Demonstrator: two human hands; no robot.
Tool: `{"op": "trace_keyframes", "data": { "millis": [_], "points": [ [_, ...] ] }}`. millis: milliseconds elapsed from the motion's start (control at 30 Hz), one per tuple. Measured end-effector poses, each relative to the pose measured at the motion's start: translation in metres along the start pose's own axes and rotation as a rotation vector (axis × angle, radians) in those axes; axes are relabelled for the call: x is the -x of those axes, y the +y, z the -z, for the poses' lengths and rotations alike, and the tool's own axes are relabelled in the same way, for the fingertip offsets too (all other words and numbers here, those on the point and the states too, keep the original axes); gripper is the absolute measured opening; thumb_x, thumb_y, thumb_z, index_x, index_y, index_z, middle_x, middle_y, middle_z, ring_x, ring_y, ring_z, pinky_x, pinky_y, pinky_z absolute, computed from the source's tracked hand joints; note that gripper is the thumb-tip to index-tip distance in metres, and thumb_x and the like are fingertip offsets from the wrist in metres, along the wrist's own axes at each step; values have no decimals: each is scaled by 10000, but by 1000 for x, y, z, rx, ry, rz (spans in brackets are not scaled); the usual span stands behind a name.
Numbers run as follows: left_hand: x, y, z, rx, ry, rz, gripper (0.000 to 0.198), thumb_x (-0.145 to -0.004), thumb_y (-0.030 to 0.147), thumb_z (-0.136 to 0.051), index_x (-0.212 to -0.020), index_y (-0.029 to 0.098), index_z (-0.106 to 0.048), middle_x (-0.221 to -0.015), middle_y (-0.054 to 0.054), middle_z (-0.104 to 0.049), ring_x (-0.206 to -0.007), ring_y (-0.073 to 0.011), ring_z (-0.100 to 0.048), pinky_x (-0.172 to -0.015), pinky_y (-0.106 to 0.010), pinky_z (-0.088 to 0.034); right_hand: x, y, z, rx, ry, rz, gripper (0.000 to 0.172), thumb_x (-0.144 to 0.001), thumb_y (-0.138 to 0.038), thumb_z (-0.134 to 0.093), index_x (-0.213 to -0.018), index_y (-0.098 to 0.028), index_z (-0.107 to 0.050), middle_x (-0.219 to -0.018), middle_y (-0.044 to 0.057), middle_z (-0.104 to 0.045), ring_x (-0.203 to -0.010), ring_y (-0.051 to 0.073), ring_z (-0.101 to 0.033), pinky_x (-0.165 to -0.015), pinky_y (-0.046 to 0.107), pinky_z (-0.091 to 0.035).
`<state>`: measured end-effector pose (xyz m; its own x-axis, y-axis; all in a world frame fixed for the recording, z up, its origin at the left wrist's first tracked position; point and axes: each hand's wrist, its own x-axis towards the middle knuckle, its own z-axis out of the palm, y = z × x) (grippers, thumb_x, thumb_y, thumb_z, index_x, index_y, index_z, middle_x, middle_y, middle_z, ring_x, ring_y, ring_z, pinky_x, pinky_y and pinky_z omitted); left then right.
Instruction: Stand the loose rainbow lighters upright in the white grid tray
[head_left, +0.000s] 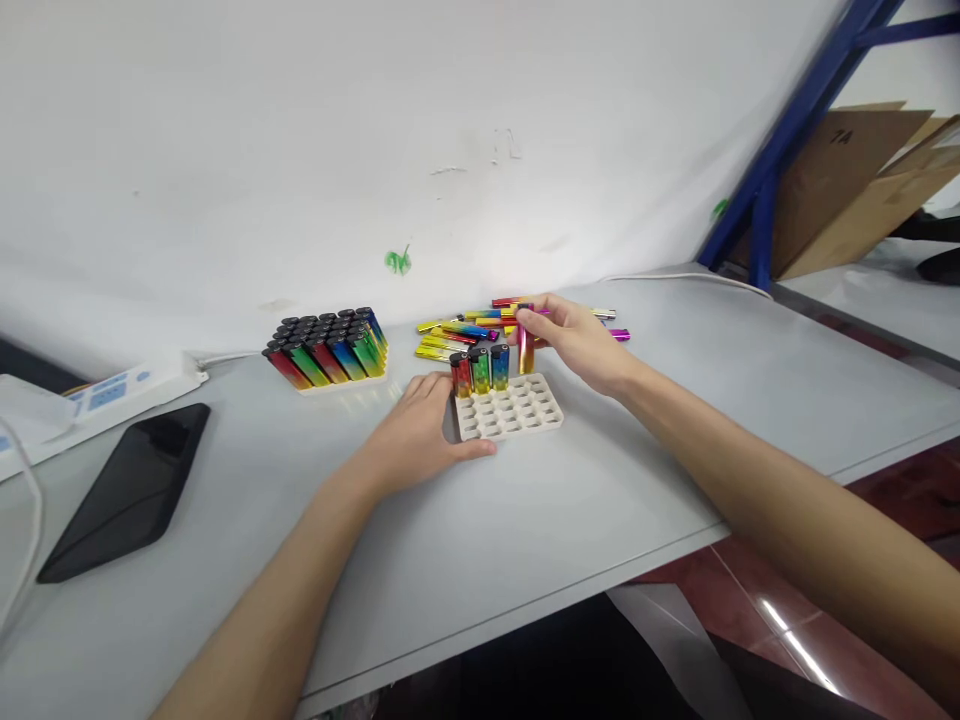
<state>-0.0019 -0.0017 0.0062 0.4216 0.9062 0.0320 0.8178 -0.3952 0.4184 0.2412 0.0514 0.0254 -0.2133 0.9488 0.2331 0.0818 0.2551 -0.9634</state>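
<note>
A white slotted tray [517,415] lies on the grey table, with three rainbow-coloured lighters [480,370] standing in its back row. My left hand [424,430] rests flat against the tray's left edge, fingers wrapped at its corner. My right hand [577,340] pinches a fourth lighter [526,350] upright over the back row, just right of the three. Behind the tray lies a loose heap of lighters [465,330].
A second tray filled with lighters [330,350] stands to the left. A black phone [131,490] and a white power strip [112,392] lie at the far left. Cardboard sheets [855,190] lean on a blue frame [780,150] at right. The table's front edge [600,580] runs close below.
</note>
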Motion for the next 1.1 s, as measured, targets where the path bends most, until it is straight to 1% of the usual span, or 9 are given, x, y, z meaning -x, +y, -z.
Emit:
{"op": "trace_keyframes", "data": {
  "millis": [100, 267, 367, 467, 567, 667, 800, 967, 1100],
  "points": [
    [1, -1, 0, -1, -4, 3, 762, -775, 723, -703, -1306, 219, -492, -1361, -122, -566, -1312, -356, -472, -1069, -501, -451, 0, 4, 2, 24, -77, 36, 323, -899, -502, -720, -1010, -212, -630, -915, 34, -746, -867, 188, -676, -848, 367, -518],
    [0, -1, 0, -6, -3, 9, 781, -765, 734, -703, -1303, 209, -491, -1372, -132, -559, -1318, -360, -468, -1068, -502, -450, -3, 13, 7, 189, -169, 140, 249, -937, -422, -688, -1070, -215, -644, -848, 8, -677, -805, 178, -638, -790, 371, -520],
    [0, 0, 0, -4, 2, 5, 780, -763, 720, -712, -1306, 203, -495, -1362, -129, -566, -1307, -360, -479, -1064, -500, -451, -3, 12, 8, 213, -187, 135, 275, -943, -461, -677, -1059, -212, -658, -870, 15, -657, -813, 176, -626, -758, 355, -533],
    [0, -1, 0, 1, 2, 5, 774, -758, 726, -712, -1292, 203, -510, -1343, -125, -576, -1297, -365, -485, -1053, -501, -455, -2, 7, 6, 206, -168, 120, 406, -976, -585, -580, -914, -193, -660, -889, 34, -651, -825, 175, -630, -755, 341, -557],
    [0, -1, 0, 5, 1, 1, 773, -765, 727, -707, -1302, 207, -507, -1353, -123, -571, -1303, -362, -477, -1058, -501, -453, 0, 3, 4, 262, -136, 137, 533, -988, -654, -501, -758, -184, -604, -805, 35, -631, -762, 166, -626, -728, 327, -563],
    [0, -2, -1, 0, 1, -3, 776, -768, 726, -707, -1303, 203, -502, -1358, -124, -565, -1310, -357, -469, -1067, -500, -449, 1, 1, 1, 365, -61, 156, 501, -988, -613, -533, -729, -187, -583, -757, 28, -610, -705, 159, -612, -646, 302, -540],
    [0, -1, 0, -3, 1, 1, 784, -767, 727, -710, -1307, 200, -499, -1358, -124, -563, -1311, -357, -470, -1066, -499, -451, 3, 1, -1, 391, 25, 117, 388, -1000, -527, -555, -801, -196, -592, -746, 22, -632, -670, 160, -631, -582, 284, -513],
    [1, -1, 0, 4, -6, 5, 788, -770, 719, -715, -1329, 214, -485, -1362, -119, -559, -1306, -348, -469, -1070, -505, -452, 4, 0, -4, 433, 41, 150, 361, -999, -482, -569, -781, -194, -587, -748, 14, -659, -631, 149, -651, -611, 290, -487],
    [0, -1, 0, -6, -3, -2, 752, -783, 716, -706, -1306, 220, -489, -1369, -120, -558, -1325, -351, -455, -1068, -501, -452, 5, -1, -5, 462, 27, 152, 366, -985, -473, -581, -743, -201, -541, -709, -6, -611, -620, 141, -610, -616, 289, -444]
  ]
}}
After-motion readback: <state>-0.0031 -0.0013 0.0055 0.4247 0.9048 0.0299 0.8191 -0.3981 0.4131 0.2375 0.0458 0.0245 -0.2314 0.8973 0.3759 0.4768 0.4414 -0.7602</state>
